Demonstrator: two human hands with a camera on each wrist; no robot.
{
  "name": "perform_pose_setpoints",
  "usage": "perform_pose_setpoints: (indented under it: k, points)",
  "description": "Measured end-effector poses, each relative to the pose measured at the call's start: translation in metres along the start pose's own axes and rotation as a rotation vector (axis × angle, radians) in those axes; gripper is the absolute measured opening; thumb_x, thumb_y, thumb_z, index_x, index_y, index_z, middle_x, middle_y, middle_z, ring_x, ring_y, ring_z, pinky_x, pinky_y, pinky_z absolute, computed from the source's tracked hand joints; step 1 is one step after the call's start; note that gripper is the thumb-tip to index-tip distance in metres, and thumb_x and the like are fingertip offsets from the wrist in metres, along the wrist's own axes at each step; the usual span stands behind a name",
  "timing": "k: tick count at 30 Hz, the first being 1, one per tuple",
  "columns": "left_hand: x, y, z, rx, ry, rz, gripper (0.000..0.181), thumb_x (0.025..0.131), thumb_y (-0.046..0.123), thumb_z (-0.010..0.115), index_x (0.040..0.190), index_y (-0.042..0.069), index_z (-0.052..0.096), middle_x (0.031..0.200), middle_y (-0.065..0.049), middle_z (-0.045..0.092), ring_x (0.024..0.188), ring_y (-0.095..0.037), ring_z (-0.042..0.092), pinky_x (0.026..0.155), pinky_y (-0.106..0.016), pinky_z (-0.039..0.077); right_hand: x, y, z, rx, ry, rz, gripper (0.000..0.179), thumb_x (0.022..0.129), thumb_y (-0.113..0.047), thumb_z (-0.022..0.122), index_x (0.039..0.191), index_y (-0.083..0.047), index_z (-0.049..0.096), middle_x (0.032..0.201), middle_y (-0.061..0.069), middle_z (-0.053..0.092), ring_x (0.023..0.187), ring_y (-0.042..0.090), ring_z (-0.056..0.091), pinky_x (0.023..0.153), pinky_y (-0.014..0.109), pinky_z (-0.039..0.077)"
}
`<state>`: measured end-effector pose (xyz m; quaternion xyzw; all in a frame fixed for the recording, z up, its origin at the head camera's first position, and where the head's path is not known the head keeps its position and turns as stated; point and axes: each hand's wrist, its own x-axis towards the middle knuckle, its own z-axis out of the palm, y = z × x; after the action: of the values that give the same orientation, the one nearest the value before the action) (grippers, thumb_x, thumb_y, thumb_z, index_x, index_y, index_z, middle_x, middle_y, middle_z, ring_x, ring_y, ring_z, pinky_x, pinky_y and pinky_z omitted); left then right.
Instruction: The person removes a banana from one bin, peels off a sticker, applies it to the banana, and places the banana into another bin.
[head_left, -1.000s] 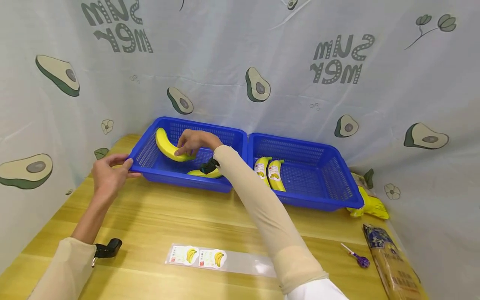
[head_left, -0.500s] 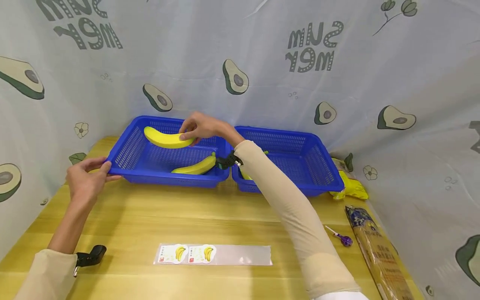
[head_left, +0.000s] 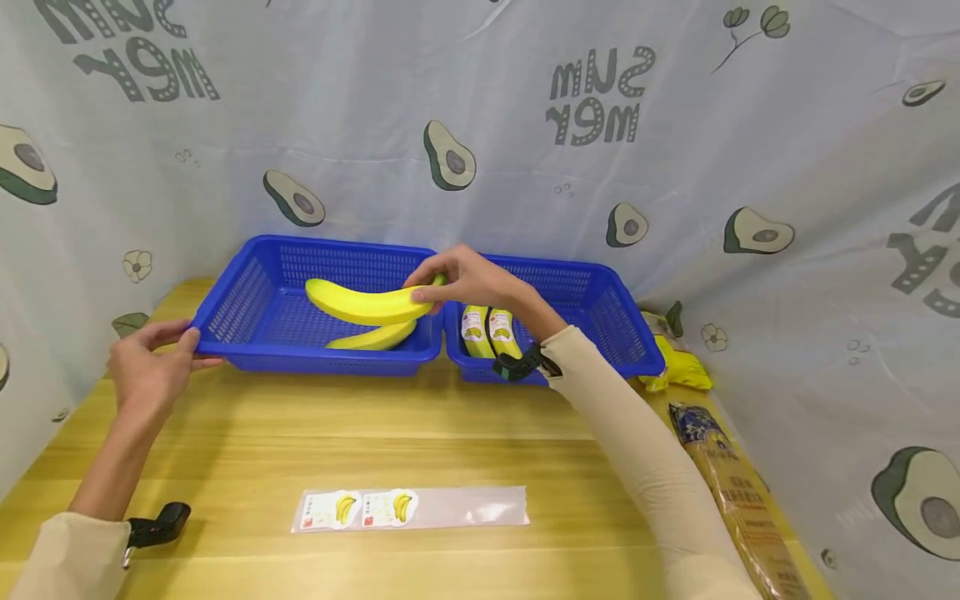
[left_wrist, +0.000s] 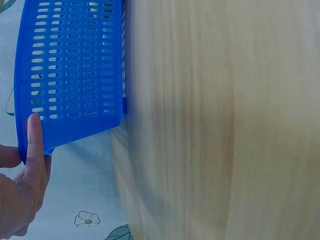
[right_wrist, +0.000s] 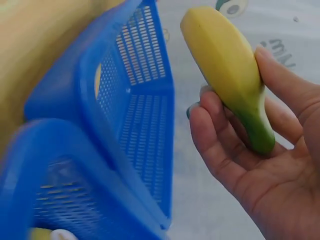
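curtain (head_left: 345, 100) printed with avocados hangs behind a wood-grain table (head_left: 337, 442), on which a left basket (head_left: 322, 363) and a right basket (head_left: 611, 321), both blue, stand side by side. a beige sleeve (head_left: 626, 433) on the right arm cuts across the table, a black wrist device (head_left: 517, 364) blocking part of the right basket's front wall. just beside the sleeve lies a long brown packet (head_left: 738, 508); a clear strip (head_left: 480, 507) bears two banana labels (head_left: 390, 508); past the right basket's end sits a yellow packet (head_left: 686, 367). the left hand (head_left: 150, 367) pinches the left basket's corner. the right hand (head_left: 476, 279) holds a banana (head_left: 367, 307) above the left basket, screening part of a second banana (head_left: 371, 340) lying inside. two labelled bananas (head_left: 476, 335) rest in the right basket.
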<state>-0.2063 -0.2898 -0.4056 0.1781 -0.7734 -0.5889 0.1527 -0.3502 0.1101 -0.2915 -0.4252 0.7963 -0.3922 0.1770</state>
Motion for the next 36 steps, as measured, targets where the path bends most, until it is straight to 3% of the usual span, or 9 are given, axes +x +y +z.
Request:
perform_pose_setpoints:
  k: [4,8,11,15,19,22,26,31,36]
  points:
    - [0.001,-0.003,-0.004,0.060,-0.029,0.052,0.054,0.113,0.019,0.054,0.155,-0.014,0.044,0.113,0.006,0.057,0.063,0.001,0.073,0.063,-0.022,0.063,-0.024,0.005,0.004,0.034,0.051,0.016,0.025,0.105,-0.008,0.071,0.128,-0.001,0.076,0.121,0.013,0.076,0.093,0.046,0.076,0.082,0.049,0.065]
    - [0.000,-0.006,-0.011,0.200,-0.043,0.135,0.055,0.114,0.025,0.051,0.153,-0.014,0.047,0.130,-0.024,0.063,0.066,0.009,0.068,0.061,-0.014,0.057,-0.043,0.010,0.012,0.095,0.117,0.059,0.024,0.104,-0.007,0.073,0.126,0.001,0.076,0.118,0.014,0.076,0.094,0.046,0.076,0.081,0.044,0.066]
    - [-0.006,-0.003,-0.011,0.307,0.010,0.227,0.054,0.113,0.025,0.052,0.149,-0.014,0.051,0.144,-0.041,0.053,0.099,-0.016,0.074,0.075,-0.015,0.054,-0.057,0.013,0.018,0.137,0.161,0.090,0.023,0.103,-0.007,0.074,0.125,0.002,0.074,0.114,0.014,0.075,0.091,0.042,0.077,0.082,0.046,0.067]
    - [-0.020,0.006,0.001,0.335,0.179,0.437,0.043,0.106,0.014,0.061,0.139,-0.013,0.062,0.142,-0.040,0.055,0.123,-0.052,0.050,0.097,-0.043,0.039,-0.074,0.016,0.028,0.190,0.199,0.112,0.022,0.102,-0.004,0.074,0.123,0.003,0.073,0.110,0.016,0.072,0.085,0.034,0.078,0.084,0.052,0.066]
    - [-0.039,0.020,0.022,0.248,0.223,0.652,0.030,0.099,0.003,0.071,0.126,-0.009,0.073,0.128,-0.030,0.069,0.110,-0.009,0.055,0.091,-0.020,0.038,-0.089,0.019,0.037,0.259,0.223,0.101,0.020,0.101,0.000,0.073,0.120,0.005,0.072,0.118,0.022,0.069,0.084,0.030,0.077,0.082,0.056,0.065]
    - [-0.055,0.030,0.038,0.198,0.104,0.753,0.025,0.097,-0.001,0.076,0.122,-0.006,0.076,0.116,-0.024,0.075,0.102,0.017,0.050,0.082,-0.004,0.041,-0.100,0.021,0.044,0.307,0.238,0.089,0.021,0.101,0.003,0.072,0.122,0.006,0.071,0.124,0.025,0.066,0.087,0.026,0.076,0.080,0.054,0.066]
    - [-0.079,0.039,0.059,0.211,-0.084,0.797,0.024,0.098,-0.001,0.076,0.122,-0.003,0.076,0.106,-0.020,0.079,0.089,0.005,0.067,0.076,-0.002,0.047,-0.114,0.022,0.052,0.342,0.259,0.107,0.030,0.100,0.004,0.072,0.130,0.010,0.066,0.117,0.023,0.071,0.088,0.023,0.077,0.078,0.048,0.067]
    - [-0.102,0.046,0.078,0.262,-0.296,0.707,0.028,0.107,0.011,0.069,0.131,-0.004,0.072,0.089,-0.005,0.078,0.075,-0.017,0.075,0.071,-0.015,0.058,-0.130,0.026,0.059,0.374,0.248,0.106,0.039,0.100,0.004,0.072,0.135,0.015,0.060,0.103,0.015,0.075,0.083,0.020,0.074,0.076,0.039,0.067]
    - [-0.113,0.044,0.095,0.227,-0.402,0.664,0.029,0.109,0.011,0.066,0.133,-0.005,0.071,0.085,0.002,0.076,0.072,-0.008,0.073,0.068,-0.025,0.062,-0.143,0.027,0.068,0.417,0.246,0.105,0.034,0.100,0.003,0.073,0.131,0.012,0.064,0.100,0.009,0.076,0.081,0.022,0.073,0.076,0.036,0.065]
